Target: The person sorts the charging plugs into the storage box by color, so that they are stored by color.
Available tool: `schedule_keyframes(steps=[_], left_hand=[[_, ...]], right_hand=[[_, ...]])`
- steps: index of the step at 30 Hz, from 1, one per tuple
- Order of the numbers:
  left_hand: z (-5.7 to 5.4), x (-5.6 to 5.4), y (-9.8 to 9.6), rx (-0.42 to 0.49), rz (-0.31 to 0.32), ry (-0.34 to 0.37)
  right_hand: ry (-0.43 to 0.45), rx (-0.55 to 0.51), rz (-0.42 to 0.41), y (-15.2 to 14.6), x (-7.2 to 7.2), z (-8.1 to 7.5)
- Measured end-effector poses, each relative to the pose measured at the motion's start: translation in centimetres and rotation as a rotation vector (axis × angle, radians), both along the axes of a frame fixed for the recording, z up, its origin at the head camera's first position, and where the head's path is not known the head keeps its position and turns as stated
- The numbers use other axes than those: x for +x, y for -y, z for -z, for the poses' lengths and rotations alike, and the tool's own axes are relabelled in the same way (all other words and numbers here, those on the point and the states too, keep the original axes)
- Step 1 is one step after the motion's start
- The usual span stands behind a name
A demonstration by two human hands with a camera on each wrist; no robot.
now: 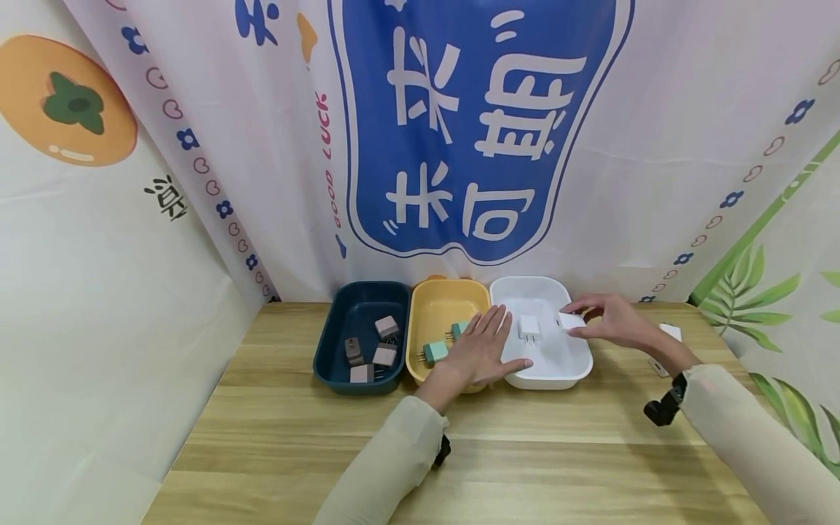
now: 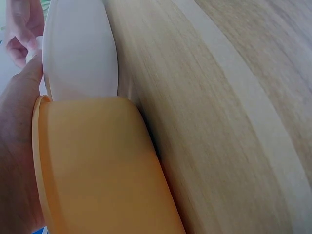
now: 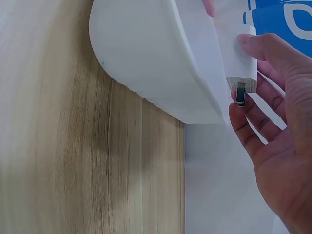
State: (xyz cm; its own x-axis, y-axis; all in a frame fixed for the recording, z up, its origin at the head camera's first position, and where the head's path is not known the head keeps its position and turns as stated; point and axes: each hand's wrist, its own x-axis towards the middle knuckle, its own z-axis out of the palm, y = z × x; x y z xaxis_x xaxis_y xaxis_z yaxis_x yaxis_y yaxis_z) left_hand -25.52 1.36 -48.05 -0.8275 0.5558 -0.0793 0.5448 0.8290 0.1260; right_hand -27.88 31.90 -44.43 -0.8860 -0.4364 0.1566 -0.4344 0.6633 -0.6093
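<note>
My right hand [image 1: 613, 319] pinches a white charger [image 1: 572, 321] between thumb and fingers, over the right rim of the white tray [image 1: 558, 368]. In the right wrist view, a metal prong [image 3: 241, 93] sticks out from the end of that charger. Another white charger [image 1: 528, 327] lies inside the white tray, prongs toward me. Fingers straight and thumb spread, my left hand [image 1: 477, 350] lies across the neighbouring rims of the yellow tray [image 1: 446, 299] and the white one. It partly hides the green chargers [image 1: 435, 353] in the yellow tray.
A dark blue tray [image 1: 357, 299] at the left holds several pinkish and brown chargers [image 1: 384, 355]. More white chargers [image 1: 671, 332] lie on the wooden table [image 1: 525, 452] by my right forearm. A printed cloth [image 1: 656, 160] hangs close behind the three trays.
</note>
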Motion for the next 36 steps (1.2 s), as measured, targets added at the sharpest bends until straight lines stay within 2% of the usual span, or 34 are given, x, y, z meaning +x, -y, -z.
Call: schedule_keyframes(steps=[6,16,27,36], left_hand=[[-0.1,0.0,0.0,0.002,0.003,-0.005],[0.2,-0.1,-0.1,-0.002,0.001,-0.009],[0.2,-0.1,0.0,0.003,0.005,-0.005],[0.1,-0.1,0.0,0.004,0.010,-0.003]], right_hand=[[-0.015,-0.010,-0.027,0.6,-1.0,0.6],[-0.032,-0.008,-0.027,1.1,-2.4,1.1],[-0.023,0.017,-0.037,1.5,-3.1,1.2],[-0.062,0.056,-0.038,1.5,-3.6,1.9]])
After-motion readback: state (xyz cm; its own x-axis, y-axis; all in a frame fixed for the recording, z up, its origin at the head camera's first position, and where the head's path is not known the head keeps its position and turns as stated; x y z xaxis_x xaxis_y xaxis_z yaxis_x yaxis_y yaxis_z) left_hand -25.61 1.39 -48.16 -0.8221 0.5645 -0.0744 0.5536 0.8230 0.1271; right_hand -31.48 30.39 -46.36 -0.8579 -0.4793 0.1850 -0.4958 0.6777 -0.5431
